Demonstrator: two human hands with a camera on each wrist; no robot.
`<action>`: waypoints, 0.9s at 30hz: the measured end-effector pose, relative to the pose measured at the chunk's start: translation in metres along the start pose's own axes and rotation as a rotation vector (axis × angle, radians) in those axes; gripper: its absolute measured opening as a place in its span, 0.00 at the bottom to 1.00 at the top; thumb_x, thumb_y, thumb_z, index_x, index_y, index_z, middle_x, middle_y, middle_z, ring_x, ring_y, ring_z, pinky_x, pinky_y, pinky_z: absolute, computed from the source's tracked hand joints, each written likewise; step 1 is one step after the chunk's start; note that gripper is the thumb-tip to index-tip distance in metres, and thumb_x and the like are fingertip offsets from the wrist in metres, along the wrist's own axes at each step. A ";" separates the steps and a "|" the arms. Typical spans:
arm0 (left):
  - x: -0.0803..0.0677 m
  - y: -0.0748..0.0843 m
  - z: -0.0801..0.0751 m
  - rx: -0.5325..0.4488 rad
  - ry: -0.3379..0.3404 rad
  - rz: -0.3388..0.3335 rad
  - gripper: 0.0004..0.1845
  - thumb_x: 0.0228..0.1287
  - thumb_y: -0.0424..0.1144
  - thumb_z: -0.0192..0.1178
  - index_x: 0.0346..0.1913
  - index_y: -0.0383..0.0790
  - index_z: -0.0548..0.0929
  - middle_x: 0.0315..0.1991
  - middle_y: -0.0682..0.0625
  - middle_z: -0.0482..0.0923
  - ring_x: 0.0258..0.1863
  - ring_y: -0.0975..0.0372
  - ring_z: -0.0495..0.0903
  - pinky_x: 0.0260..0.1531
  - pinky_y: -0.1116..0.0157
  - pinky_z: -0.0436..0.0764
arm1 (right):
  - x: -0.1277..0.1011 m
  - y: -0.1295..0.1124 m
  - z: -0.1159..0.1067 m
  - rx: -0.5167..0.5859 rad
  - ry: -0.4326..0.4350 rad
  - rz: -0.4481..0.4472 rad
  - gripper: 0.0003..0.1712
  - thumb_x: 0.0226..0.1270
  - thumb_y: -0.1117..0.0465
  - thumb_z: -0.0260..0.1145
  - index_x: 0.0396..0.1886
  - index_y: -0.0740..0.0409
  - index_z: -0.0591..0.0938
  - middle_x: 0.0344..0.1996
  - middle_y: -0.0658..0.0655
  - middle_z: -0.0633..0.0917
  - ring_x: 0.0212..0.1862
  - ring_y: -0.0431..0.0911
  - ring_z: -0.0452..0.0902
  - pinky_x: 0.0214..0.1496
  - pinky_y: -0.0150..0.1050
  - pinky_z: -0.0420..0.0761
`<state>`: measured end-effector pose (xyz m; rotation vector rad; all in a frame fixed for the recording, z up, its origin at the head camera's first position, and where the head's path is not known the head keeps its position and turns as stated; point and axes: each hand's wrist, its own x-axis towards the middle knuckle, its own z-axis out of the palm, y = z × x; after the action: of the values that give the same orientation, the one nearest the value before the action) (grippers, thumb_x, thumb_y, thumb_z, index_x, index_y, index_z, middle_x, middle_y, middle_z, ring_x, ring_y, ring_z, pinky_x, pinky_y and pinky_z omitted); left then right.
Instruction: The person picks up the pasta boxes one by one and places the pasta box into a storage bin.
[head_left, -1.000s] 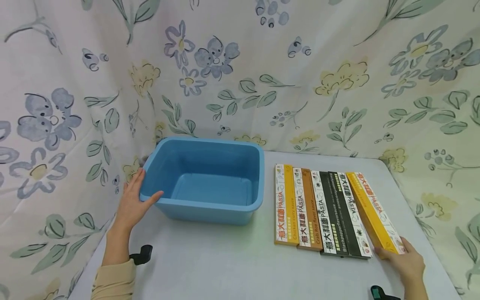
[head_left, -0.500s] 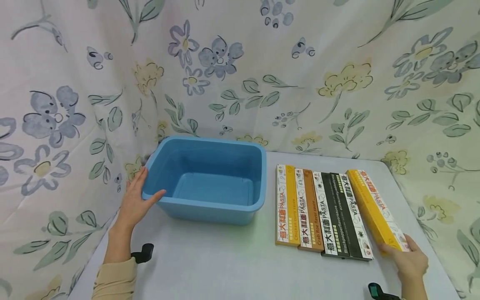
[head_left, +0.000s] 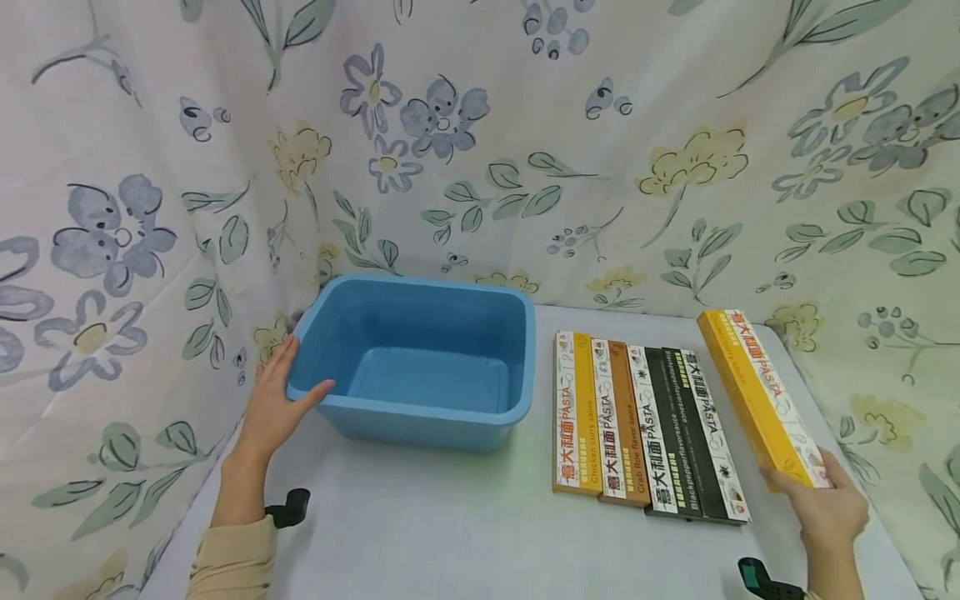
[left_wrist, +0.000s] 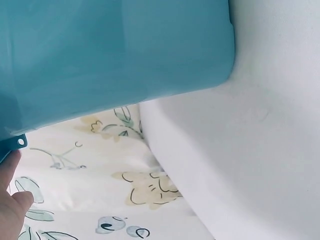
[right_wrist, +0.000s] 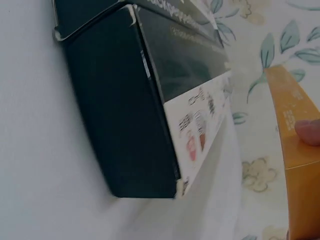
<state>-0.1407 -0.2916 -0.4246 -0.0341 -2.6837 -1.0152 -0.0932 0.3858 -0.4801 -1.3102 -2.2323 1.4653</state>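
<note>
The right hand (head_left: 831, 507), extended forward, grasped one yellow box (head_left: 763, 402) by its near end, right of four others: a second yellow box (head_left: 577, 412), one brown box (head_left: 621, 422), two black boxes (head_left: 686, 433). The left hand (head_left: 276, 402), fingers straight and spread, touched the one tub's (head_left: 412, 423) left rim.

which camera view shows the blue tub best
The head view: it shows the blue tub nearly whole, with its rim and inside, and the left hand at one end. The left wrist view shows only part of its outside, close up; the right wrist view shows none of it.
</note>
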 end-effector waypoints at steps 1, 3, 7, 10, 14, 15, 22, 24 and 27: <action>0.000 0.000 0.000 0.000 0.001 0.000 0.48 0.61 0.52 0.64 0.76 0.34 0.53 0.76 0.36 0.48 0.73 0.37 0.45 0.70 0.41 0.37 | 0.000 -0.002 0.000 0.015 0.004 -0.002 0.56 0.49 0.59 0.79 0.76 0.52 0.59 0.67 0.51 0.65 0.56 0.41 0.65 0.65 0.30 0.66; 0.000 0.000 0.001 0.003 0.004 0.001 0.48 0.61 0.52 0.65 0.76 0.34 0.53 0.76 0.36 0.48 0.73 0.37 0.46 0.70 0.40 0.38 | -0.002 -0.003 0.000 0.033 0.015 -0.013 0.56 0.48 0.60 0.79 0.76 0.51 0.61 0.62 0.44 0.66 0.53 0.37 0.65 0.63 0.27 0.67; 0.000 0.001 0.001 -0.001 0.006 -0.005 0.48 0.60 0.52 0.65 0.76 0.34 0.53 0.75 0.35 0.49 0.72 0.36 0.46 0.68 0.38 0.40 | -0.006 -0.009 0.001 0.028 0.022 -0.046 0.54 0.49 0.63 0.78 0.76 0.50 0.61 0.61 0.45 0.67 0.55 0.40 0.65 0.64 0.30 0.68; 0.000 0.001 0.000 -0.007 0.008 -0.006 0.48 0.60 0.51 0.65 0.75 0.34 0.54 0.75 0.35 0.49 0.73 0.36 0.45 0.68 0.38 0.40 | -0.011 -0.014 0.002 0.003 0.019 -0.077 0.53 0.50 0.64 0.77 0.76 0.50 0.61 0.62 0.50 0.67 0.55 0.44 0.65 0.60 0.29 0.71; 0.000 0.002 0.000 -0.007 0.013 -0.001 0.48 0.60 0.51 0.65 0.75 0.33 0.54 0.75 0.34 0.49 0.73 0.36 0.46 0.69 0.40 0.38 | -0.017 -0.020 0.001 -0.028 0.008 -0.145 0.52 0.50 0.64 0.77 0.75 0.52 0.64 0.56 0.47 0.69 0.51 0.44 0.65 0.44 0.20 0.73; 0.000 0.002 0.000 -0.008 0.012 -0.002 0.48 0.61 0.52 0.65 0.75 0.33 0.54 0.75 0.35 0.49 0.73 0.37 0.46 0.69 0.40 0.38 | -0.019 -0.022 0.002 -0.040 0.009 -0.159 0.51 0.50 0.64 0.77 0.74 0.52 0.64 0.53 0.46 0.70 0.50 0.43 0.65 0.39 0.18 0.71; 0.001 0.001 0.001 -0.021 0.021 0.005 0.47 0.60 0.51 0.65 0.75 0.33 0.54 0.75 0.34 0.50 0.72 0.36 0.47 0.70 0.41 0.38 | -0.034 -0.035 0.002 -0.061 -0.059 -0.242 0.52 0.48 0.70 0.77 0.74 0.52 0.65 0.57 0.55 0.70 0.48 0.43 0.65 0.33 0.15 0.70; 0.000 0.000 0.002 -0.021 0.022 0.006 0.47 0.60 0.50 0.65 0.75 0.33 0.54 0.75 0.34 0.50 0.72 0.36 0.47 0.70 0.42 0.37 | -0.039 -0.038 0.003 -0.069 -0.085 -0.265 0.53 0.47 0.71 0.77 0.74 0.51 0.65 0.59 0.57 0.70 0.48 0.44 0.66 0.34 0.15 0.71; 0.000 0.000 0.002 -0.021 0.019 0.003 0.47 0.60 0.50 0.65 0.75 0.33 0.54 0.75 0.34 0.50 0.73 0.37 0.46 0.70 0.42 0.37 | -0.045 -0.042 0.005 -0.067 -0.117 -0.290 0.53 0.47 0.71 0.77 0.74 0.51 0.64 0.61 0.59 0.69 0.48 0.45 0.66 0.34 0.16 0.73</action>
<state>-0.1416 -0.2904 -0.4263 -0.0326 -2.6549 -1.0376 -0.0928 0.3437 -0.4344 -0.8886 -2.4398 1.4024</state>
